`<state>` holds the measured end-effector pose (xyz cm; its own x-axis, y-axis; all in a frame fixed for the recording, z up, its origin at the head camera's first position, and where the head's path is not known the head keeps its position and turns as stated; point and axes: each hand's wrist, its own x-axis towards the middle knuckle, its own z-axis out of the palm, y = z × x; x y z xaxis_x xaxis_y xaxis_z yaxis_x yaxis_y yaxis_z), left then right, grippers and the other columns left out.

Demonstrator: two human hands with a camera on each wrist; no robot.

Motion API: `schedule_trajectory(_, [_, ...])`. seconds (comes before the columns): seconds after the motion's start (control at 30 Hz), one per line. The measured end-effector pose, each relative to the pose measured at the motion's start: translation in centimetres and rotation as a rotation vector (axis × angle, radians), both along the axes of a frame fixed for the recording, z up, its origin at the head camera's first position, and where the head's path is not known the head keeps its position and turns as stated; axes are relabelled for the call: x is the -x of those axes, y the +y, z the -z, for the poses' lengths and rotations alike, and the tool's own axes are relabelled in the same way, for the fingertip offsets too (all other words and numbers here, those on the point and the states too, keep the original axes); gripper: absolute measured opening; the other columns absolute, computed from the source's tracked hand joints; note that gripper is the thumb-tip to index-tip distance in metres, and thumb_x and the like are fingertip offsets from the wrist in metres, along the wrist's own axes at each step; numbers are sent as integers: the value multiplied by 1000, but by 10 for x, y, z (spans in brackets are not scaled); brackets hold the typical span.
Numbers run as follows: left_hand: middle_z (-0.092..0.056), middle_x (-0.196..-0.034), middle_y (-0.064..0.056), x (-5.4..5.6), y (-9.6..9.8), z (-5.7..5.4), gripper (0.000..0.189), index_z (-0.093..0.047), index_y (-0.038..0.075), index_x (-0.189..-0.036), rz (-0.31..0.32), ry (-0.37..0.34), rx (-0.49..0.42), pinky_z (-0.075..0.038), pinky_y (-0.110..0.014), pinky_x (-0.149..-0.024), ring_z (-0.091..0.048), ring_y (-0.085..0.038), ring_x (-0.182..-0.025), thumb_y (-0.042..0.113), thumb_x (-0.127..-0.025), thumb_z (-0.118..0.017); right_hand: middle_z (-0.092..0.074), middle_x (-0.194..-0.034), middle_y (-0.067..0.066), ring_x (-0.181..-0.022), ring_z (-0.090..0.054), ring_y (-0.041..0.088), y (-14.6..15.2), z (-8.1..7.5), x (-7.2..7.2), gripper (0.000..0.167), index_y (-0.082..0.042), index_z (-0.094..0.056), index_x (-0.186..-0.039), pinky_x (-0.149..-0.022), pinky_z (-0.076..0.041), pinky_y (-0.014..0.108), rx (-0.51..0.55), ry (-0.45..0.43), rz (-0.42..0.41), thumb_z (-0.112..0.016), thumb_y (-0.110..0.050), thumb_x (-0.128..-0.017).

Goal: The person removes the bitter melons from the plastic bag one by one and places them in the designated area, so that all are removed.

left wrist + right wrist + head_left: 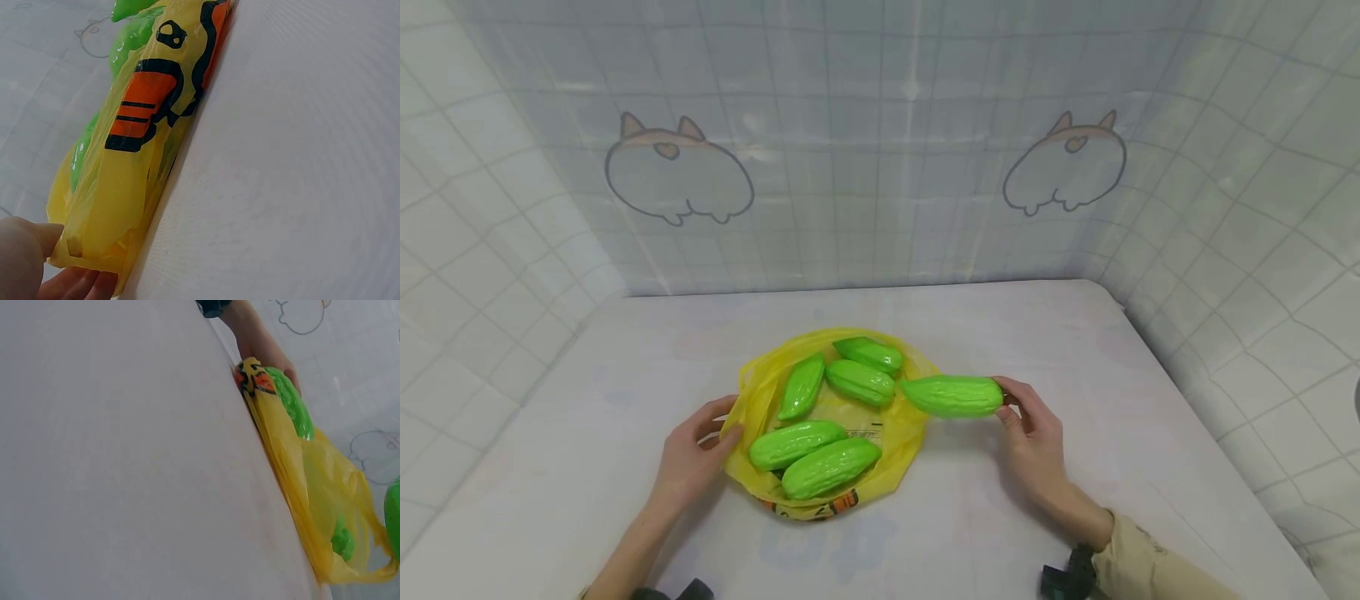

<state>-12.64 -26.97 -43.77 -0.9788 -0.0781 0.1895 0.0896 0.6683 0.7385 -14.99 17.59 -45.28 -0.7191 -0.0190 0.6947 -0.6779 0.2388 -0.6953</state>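
A yellow plastic bag [902, 462] lies with its mouth wide open on the table, and several shiny green bitter melons [831, 468] rest inside it. My left hand [696, 454] pinches the bag's left edge; in the left wrist view the thumb [53, 236] and fingers sit on either side of the plastic. Out to the right, my right hand [1033, 442] grips one more bitter melon [955, 396] by its right end. Its pointed left end overlaps the bag's right rim in the head view. The right wrist view shows part of that melon [392, 519], while the right hand is out of frame.
A white table [992, 325] lies under the bag. Pale tiled-pattern sheeting [872, 192] with animal drawings stands behind it, and similar walls [1247, 208] flank both sides. A dark wrist device [1070, 573] is on the right wrist.
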Motion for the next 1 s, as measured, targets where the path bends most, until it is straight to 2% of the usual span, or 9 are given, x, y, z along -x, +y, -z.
schedule_trajectory(0.3, [-64,-134,-10,0,0,1,40,-60,15,-137,-2,2,0,-44,-2,-81,-51,16,-95,23,-98,-64,-63,-120,18,-108,-60,7,22,1,6,46,6,-60,-130,-101,-47,16,-3,-35,78,-59,19,-86])
schedule_trajectory(0.53, [-63,-134,-11,0,0,0,40,-60,14,-137,0,6,-19,-43,-1,-81,-51,17,-95,22,-98,-64,-63,-119,23,-110,-59,0,38,1,13,42,7,-59,-130,-97,-47,12,-40,-42,130,-59,16,-89])
schedule_trajectory(0.77, [-63,-134,-12,0,0,1,40,-60,13,-137,-4,7,-7,-43,-1,-81,-49,19,-95,22,-98,-64,-62,-119,29,-108,-57,-5,46,2,21,42,12,-58,-128,-94,-45,7,-84,-105,193,-58,20,-87])
schedule_trajectory(1.0, [-63,-134,-12,0,0,2,40,-60,13,-137,-1,8,-9,-43,-1,-81,-50,18,-95,22,-98,-64,-65,-125,19,-109,-53,-12,58,0,32,41,1,-60,-132,-92,-43,3,-158,-195,249,-60,9,-92])
